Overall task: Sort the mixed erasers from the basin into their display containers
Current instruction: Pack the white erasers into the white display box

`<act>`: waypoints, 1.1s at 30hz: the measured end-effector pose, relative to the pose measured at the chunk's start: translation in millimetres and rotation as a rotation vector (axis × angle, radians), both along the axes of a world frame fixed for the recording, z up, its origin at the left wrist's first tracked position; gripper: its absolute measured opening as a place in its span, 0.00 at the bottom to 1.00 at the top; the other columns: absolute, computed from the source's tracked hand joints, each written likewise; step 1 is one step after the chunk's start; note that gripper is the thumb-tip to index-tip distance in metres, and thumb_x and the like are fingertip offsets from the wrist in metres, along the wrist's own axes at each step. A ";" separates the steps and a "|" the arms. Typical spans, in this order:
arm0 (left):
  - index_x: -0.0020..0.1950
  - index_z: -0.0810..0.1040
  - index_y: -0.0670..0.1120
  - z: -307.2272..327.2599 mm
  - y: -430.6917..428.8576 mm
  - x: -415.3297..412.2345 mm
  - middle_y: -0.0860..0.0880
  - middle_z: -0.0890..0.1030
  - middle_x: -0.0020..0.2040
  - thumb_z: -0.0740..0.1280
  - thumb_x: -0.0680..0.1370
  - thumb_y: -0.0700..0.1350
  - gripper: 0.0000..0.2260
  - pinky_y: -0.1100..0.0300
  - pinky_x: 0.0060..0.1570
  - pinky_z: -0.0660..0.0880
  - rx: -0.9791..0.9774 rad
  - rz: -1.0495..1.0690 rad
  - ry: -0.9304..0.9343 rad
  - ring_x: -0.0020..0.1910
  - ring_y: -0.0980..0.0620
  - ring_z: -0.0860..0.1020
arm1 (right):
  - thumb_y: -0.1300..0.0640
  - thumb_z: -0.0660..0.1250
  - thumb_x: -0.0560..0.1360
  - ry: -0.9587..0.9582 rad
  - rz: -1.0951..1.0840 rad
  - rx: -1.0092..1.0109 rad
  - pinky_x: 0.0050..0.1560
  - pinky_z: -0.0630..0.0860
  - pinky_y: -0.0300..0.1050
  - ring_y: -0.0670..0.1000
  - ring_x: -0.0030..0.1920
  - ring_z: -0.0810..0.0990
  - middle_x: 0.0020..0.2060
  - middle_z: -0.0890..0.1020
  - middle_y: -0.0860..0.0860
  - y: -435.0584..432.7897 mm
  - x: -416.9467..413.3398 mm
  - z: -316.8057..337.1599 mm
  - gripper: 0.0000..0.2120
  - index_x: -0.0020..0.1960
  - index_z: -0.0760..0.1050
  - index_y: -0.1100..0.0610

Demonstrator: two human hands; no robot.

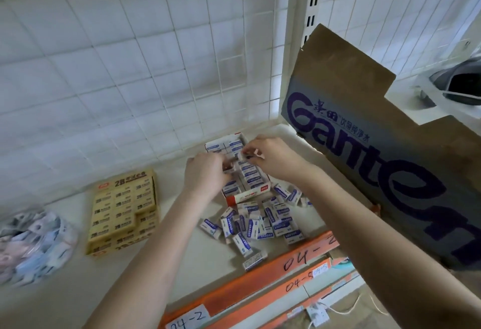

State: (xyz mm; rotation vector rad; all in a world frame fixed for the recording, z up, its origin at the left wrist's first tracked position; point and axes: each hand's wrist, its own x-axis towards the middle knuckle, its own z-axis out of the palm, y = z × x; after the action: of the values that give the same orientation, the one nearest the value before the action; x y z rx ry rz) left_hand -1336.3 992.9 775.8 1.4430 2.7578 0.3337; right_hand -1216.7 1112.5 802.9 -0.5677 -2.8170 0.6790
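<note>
A large cardboard sheet (364,110) printed in blue leans at the right of the white shelf (182,263). No basin shows in this view.

On the left, a yellow box (125,211) of 2B erasers looks nearly full, its rows tidy apart from a step at the near right corner. That kind seems done or close to it. At the far left lies a clear plastic bag (33,245) of pale mixed pieces, too blurred to name.

In the middle, towards the far wall, stands the display box (244,197) with a red front. Blue-and-white erasers are lined up inside it, and both hands cover part of its rows. Just in front of it, nearer the shelf edge, a loose pile (260,222) of the same erasers lies jumbled, a few of them strayed to the right. I judge this kind roughly half sorted, with the pile being the work left.

The left hand (205,175) is curled down into the box. Whether it grasps anything I cannot tell. The right hand (273,155) pinches one eraser (241,156) above the far rows, probably to slot it in.
</note>
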 end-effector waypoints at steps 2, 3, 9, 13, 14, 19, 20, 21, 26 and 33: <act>0.49 0.81 0.48 -4.0 2.2 1.1 0.49 0.81 0.43 0.70 0.74 0.46 0.05 0.50 0.53 0.75 -0.049 0.039 0.066 0.47 0.48 0.78 | 0.59 0.65 0.76 -0.064 0.015 0.073 0.55 0.73 0.44 0.53 0.54 0.76 0.53 0.78 0.54 2.9 -13.3 -5.9 0.12 0.59 0.78 0.56; 0.50 0.80 0.48 -5.7 2.8 0.5 0.49 0.80 0.43 0.69 0.74 0.44 0.05 0.51 0.54 0.74 -0.058 0.062 0.097 0.47 0.47 0.77 | 0.59 0.64 0.76 -0.099 0.012 0.120 0.56 0.74 0.47 0.54 0.55 0.75 0.54 0.78 0.54 4.2 -18.0 -8.8 0.12 0.59 0.78 0.55; 0.58 0.75 0.48 -9.9 -0.2 -2.2 0.48 0.81 0.49 0.67 0.74 0.40 0.13 0.55 0.43 0.67 0.013 0.128 0.079 0.52 0.45 0.76 | 0.64 0.60 0.76 -0.205 -0.008 0.327 0.49 0.69 0.47 0.55 0.57 0.71 0.54 0.77 0.53 6.4 -37.1 -20.9 0.14 0.56 0.79 0.52; 0.60 0.75 0.49 -8.7 -0.9 -2.5 0.48 0.79 0.51 0.66 0.74 0.40 0.14 0.55 0.40 0.69 0.037 0.135 0.013 0.53 0.45 0.76 | 0.64 0.63 0.75 -0.179 -0.016 0.325 0.51 0.71 0.48 0.55 0.59 0.71 0.59 0.75 0.53 8.0 -42.0 -24.8 0.15 0.59 0.77 0.52; 0.60 0.75 0.49 -8.2 -0.7 -3.1 0.48 0.79 0.53 0.67 0.75 0.42 0.14 0.54 0.41 0.71 0.030 0.124 -0.001 0.54 0.45 0.76 | 0.63 0.64 0.75 -0.161 -0.019 0.277 0.52 0.72 0.48 0.55 0.59 0.71 0.59 0.75 0.53 8.8 -41.3 -24.2 0.15 0.61 0.75 0.54; 0.57 0.79 0.51 -5.5 -0.3 -8.7 0.50 0.80 0.52 0.66 0.76 0.45 0.10 0.55 0.43 0.72 0.072 0.135 -0.003 0.55 0.47 0.76 | 0.61 0.66 0.75 -0.134 -0.045 0.155 0.54 0.76 0.48 0.54 0.54 0.75 0.55 0.75 0.54 12.9 -38.5 -23.9 0.12 0.58 0.78 0.58; 0.55 0.80 0.51 -5.7 0.0 -9.8 0.50 0.81 0.51 0.66 0.76 0.45 0.09 0.57 0.42 0.71 0.080 0.145 0.001 0.54 0.47 0.77 | 0.61 0.66 0.76 -0.132 -0.050 0.149 0.54 0.76 0.48 0.54 0.54 0.75 0.54 0.75 0.54 12.5 -38.6 -24.2 0.11 0.57 0.78 0.58; 0.53 0.80 0.51 -5.8 0.4 -10.1 0.50 0.81 0.50 0.65 0.76 0.45 0.08 0.58 0.40 0.70 0.081 0.155 0.006 0.52 0.48 0.77 | 0.61 0.65 0.76 -0.130 -0.051 0.147 0.54 0.76 0.48 0.54 0.54 0.75 0.54 0.76 0.54 11.9 -39.0 -24.6 0.11 0.57 0.79 0.58; 0.52 0.79 0.49 -6.6 3.4 -6.0 0.49 0.80 0.49 0.66 0.76 0.43 0.06 0.57 0.39 0.72 0.066 0.163 0.030 0.48 0.47 0.78 | 0.60 0.64 0.76 -0.112 -0.052 0.170 0.52 0.76 0.49 0.54 0.55 0.74 0.54 0.77 0.54 9.5 -38.6 -24.2 0.11 0.57 0.79 0.54; 0.59 0.78 0.51 -5.9 -0.3 -4.7 0.50 0.79 0.55 0.65 0.77 0.46 0.11 0.56 0.43 0.71 0.068 0.127 -0.027 0.54 0.48 0.77 | 0.55 0.63 0.77 -0.100 -0.094 0.149 0.53 0.74 0.49 0.53 0.58 0.70 0.57 0.75 0.51 6.9 -33.0 -31.7 0.13 0.61 0.78 0.50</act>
State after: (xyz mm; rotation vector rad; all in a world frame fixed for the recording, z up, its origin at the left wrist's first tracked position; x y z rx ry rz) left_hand -1341.0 992.6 769.9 1.2688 2.8491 0.4497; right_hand -1249.7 1119.4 771.2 -0.7196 -2.8797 0.4299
